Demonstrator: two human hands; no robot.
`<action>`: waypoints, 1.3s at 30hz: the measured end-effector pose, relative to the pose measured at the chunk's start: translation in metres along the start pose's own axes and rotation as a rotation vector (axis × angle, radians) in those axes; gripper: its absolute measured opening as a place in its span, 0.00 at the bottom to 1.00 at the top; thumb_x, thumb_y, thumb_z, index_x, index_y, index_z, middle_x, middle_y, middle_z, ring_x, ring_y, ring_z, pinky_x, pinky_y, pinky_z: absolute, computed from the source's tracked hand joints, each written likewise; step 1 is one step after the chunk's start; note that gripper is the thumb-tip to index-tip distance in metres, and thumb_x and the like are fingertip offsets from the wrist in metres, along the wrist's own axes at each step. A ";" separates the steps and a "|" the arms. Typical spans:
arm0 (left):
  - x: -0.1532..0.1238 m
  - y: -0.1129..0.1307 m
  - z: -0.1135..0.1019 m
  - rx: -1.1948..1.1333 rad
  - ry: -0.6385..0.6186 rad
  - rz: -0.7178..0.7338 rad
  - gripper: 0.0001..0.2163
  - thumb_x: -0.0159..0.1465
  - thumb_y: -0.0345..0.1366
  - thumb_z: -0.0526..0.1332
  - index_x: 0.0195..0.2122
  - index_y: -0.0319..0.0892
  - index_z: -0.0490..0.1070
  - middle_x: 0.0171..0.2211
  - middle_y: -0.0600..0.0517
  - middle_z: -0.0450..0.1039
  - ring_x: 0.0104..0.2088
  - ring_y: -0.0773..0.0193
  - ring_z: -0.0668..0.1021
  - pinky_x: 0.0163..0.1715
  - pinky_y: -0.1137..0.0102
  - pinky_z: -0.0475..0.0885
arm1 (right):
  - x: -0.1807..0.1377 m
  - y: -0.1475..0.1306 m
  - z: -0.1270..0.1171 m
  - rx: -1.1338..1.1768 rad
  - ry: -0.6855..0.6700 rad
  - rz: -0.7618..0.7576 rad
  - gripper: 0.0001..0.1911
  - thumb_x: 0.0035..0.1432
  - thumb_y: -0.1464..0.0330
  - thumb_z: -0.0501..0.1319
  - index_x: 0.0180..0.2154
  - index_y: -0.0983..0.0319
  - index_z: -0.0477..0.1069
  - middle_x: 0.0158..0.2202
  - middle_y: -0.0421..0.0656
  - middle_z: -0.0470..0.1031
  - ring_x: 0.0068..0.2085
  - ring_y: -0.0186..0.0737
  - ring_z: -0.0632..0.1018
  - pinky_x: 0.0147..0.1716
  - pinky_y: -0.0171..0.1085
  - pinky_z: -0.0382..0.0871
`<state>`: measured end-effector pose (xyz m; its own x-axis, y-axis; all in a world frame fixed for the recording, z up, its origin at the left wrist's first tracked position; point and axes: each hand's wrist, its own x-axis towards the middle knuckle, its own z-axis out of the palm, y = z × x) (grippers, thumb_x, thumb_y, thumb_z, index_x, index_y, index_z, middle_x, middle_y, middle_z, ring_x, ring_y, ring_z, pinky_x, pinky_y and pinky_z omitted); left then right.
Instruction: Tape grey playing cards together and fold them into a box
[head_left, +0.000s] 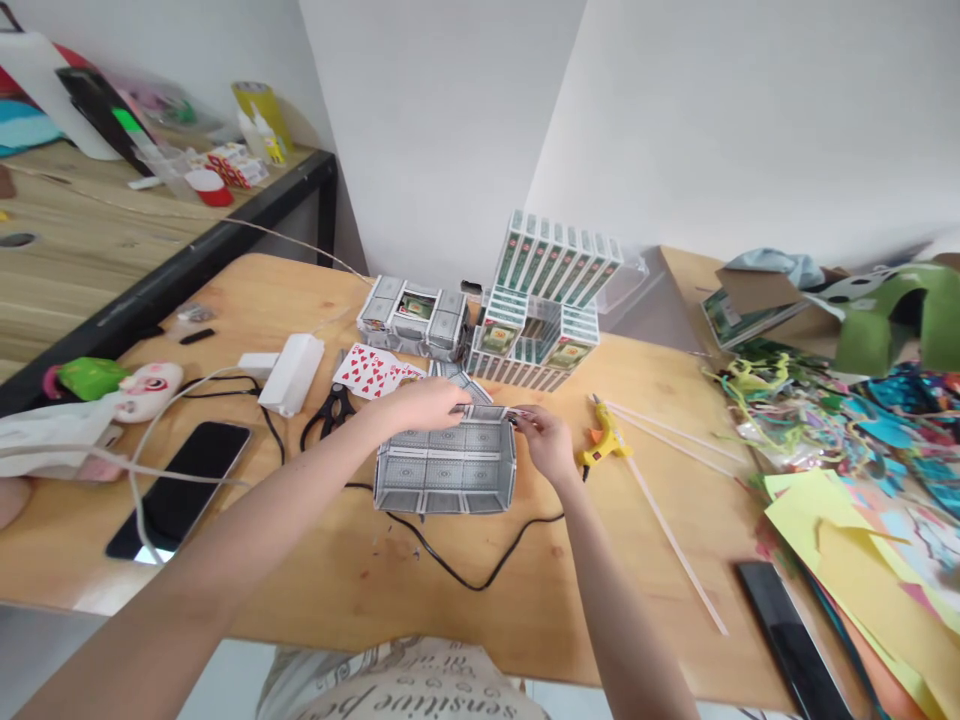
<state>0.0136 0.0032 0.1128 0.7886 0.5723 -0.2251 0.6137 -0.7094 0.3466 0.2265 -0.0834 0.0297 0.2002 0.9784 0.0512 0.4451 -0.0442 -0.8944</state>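
An open box built of grey-backed playing cards (457,468) lies on the table in front of me, its hollow side facing up and toward me. Along its far edge, the fingers of my left hand (429,402) are closed on the rim. My right hand (549,442) pinches the far right corner; the exact grip of its fingertips is partly hidden. Just beyond the box are loose grey cards (459,380) and several heart cards (369,368). To the right of my right hand rests a yellow glue gun (606,438).
Behind stand a grey card model (411,308) and a structure of green-and-white card packs (559,258). Left are black scissors (336,408), a white box (294,372) and a phone (187,480). A black cable (480,586) loops in front; glue sticks (679,545) and craft scraps (847,430) lie right.
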 end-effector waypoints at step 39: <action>-0.008 0.018 0.060 -0.031 0.260 -0.285 0.09 0.58 0.41 0.58 0.32 0.42 0.73 0.33 0.48 0.76 0.36 0.58 0.77 0.32 0.69 0.67 | -0.023 0.026 0.001 -0.105 -0.018 -0.059 0.12 0.54 0.66 0.54 0.33 0.58 0.76 0.36 0.42 0.79 0.38 0.43 0.79 0.38 0.39 0.74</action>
<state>0.0205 -0.0384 0.0660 0.5481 0.8327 -0.0792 0.8022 -0.4965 0.3316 0.2325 -0.1063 0.0042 0.1557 0.9833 0.0939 0.5446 -0.0061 -0.8387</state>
